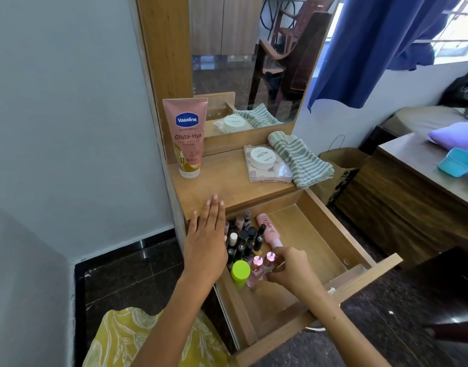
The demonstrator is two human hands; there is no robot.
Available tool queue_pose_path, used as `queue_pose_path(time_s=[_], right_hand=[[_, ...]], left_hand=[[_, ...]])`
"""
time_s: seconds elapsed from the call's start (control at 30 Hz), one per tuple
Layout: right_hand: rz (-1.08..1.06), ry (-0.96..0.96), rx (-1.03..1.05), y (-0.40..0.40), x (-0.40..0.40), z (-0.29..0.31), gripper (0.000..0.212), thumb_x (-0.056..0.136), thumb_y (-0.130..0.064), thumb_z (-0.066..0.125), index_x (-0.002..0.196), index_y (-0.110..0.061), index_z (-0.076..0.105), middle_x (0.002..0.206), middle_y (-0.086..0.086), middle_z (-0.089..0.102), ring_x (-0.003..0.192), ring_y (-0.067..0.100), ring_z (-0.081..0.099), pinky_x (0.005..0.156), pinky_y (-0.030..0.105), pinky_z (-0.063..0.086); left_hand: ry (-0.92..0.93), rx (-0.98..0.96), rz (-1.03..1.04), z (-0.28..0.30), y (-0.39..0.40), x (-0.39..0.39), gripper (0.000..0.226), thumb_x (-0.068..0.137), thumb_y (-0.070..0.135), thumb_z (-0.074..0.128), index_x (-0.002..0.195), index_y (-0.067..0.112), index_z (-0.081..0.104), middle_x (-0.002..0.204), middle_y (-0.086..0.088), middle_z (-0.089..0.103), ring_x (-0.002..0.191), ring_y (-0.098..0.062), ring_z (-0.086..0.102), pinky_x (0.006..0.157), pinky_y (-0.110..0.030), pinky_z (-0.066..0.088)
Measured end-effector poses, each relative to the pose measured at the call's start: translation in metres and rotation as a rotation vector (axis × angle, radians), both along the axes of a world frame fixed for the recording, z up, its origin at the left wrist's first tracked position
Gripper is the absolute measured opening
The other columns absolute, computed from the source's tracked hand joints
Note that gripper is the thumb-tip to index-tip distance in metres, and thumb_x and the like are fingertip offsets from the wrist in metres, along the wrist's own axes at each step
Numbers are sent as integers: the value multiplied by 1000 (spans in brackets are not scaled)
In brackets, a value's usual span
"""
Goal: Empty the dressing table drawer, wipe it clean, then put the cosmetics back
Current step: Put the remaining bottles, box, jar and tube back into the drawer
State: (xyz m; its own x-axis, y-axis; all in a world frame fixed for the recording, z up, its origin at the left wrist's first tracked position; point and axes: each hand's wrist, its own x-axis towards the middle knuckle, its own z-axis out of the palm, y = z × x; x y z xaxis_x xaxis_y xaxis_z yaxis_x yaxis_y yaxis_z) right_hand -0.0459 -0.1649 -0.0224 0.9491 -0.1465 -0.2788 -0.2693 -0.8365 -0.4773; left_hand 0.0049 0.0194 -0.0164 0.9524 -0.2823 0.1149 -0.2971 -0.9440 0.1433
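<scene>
Centre frame: drawer (pixel 330 234) pulled out, small bottles (pixel 243 242) crowded in its left corner. Right hand (pixel 288 271) pinching a pink-capped bottle (pixel 269 262), probably lifting it out or setting it in. Left hand (pixel 206 242) flat, fingers straight, steadying against the tabletop edge (pixel 227 192). Upper centre: striped cloth (pixel 301 160) lying ready.

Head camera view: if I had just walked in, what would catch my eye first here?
Probably the tall pink Vaseline tube standing upright at the back left of the dressing table top, by the mirror. Next, the open drawer, with small bottles crowded into its left side and a lime green cap among them. The right hand grips a pink-capped bottle there, while the left hand rests flat on the table edge.
</scene>
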Motion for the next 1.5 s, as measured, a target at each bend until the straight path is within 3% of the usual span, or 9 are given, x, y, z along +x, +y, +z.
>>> queue_pose_path(time_s=[0.1, 0.2, 0.27, 0.33, 0.57, 0.7, 1.23, 1.4, 1.5], right_hand=[[16, 26, -8, -1, 2, -3, 22, 68, -8, 76, 86, -4, 63, 85, 11, 70, 81, 26, 66, 63, 28, 48], [7, 36, -43, -11, 6, -4, 27, 72, -3, 72, 98, -11, 67, 86, 0, 68, 77, 16, 64, 61, 20, 50], [-67, -34, -78, -19, 12, -3, 28, 76, -6, 71, 102, -15, 69, 92, 1, 70, 81, 17, 66, 75, 31, 56], [-141, -117, -107, -27, 20, 0, 25, 79, -14, 72, 104, -16, 68, 95, 3, 70, 84, 18, 66, 77, 37, 57], [-68, -64, -146, -25, 45, -1, 50, 80, -22, 73, 127, -22, 56, 114, 5, 66, 98, 21, 64, 80, 33, 54], [-9, -40, -164, -20, 48, -8, 47, 82, -17, 69, 127, -21, 57, 109, 5, 68, 90, 21, 64, 67, 26, 50], [11, -9, -174, -32, 49, -5, 56, 75, -14, 77, 127, -23, 58, 118, 4, 65, 100, 19, 64, 82, 31, 55], [-19, -384, -124, -29, 52, 31, 16, 84, -16, 67, 100, -19, 69, 94, -1, 70, 87, 16, 64, 78, 37, 55], [49, -579, -105, -15, 68, 48, 21, 87, -22, 63, 107, -17, 67, 106, -1, 67, 94, 14, 60, 82, 36, 51]], left_hand=[[-8, -6, -4, -1, 0, 0, 70, 101, 24, 30, 138, 12, -28, 155, -7, -25, 143, -20, -19, 114, -38, -12], [-19, -9, -6, -2, 0, 1, 70, 101, 24, 30, 138, 12, -28, 155, -7, -25, 143, -20, -20, 112, -37, -13], [-24, -7, -7, -3, 0, 1, 70, 101, 24, 30, 138, 11, -28, 155, -8, -25, 143, -20, -20, 112, -37, -13], [-24, -5, -7, -3, 0, 1, 70, 101, 24, 29, 138, 11, -28, 155, -7, -25, 143, -21, -20, 112, -37, -13], [-21, -18, -8, -4, 0, 1, 70, 101, 24, 30, 138, 12, -28, 154, -7, -25, 143, -21, -20, 113, -37, -13], [-18, -19, -7, -3, 0, 1, 70, 101, 24, 30, 138, 12, -28, 155, -7, -25, 143, -20, -21, 113, -37, -12], [-12, -3, -3, -1, 0, 0, 68, 101, 24, 28, 138, 12, -28, 154, -8, -27, 142, -21, -22, 112, -37, -14], [-12, 6, 0, -2, 0, 0, 70, 101, 23, 29, 138, 12, -29, 154, -7, -27, 142, -21, -22, 112, -36, -14], [-14, 16, 1, -2, -1, -1, 69, 101, 23, 28, 137, 11, -30, 154, -8, -26, 143, -21, -21, 112, -37, -13]])
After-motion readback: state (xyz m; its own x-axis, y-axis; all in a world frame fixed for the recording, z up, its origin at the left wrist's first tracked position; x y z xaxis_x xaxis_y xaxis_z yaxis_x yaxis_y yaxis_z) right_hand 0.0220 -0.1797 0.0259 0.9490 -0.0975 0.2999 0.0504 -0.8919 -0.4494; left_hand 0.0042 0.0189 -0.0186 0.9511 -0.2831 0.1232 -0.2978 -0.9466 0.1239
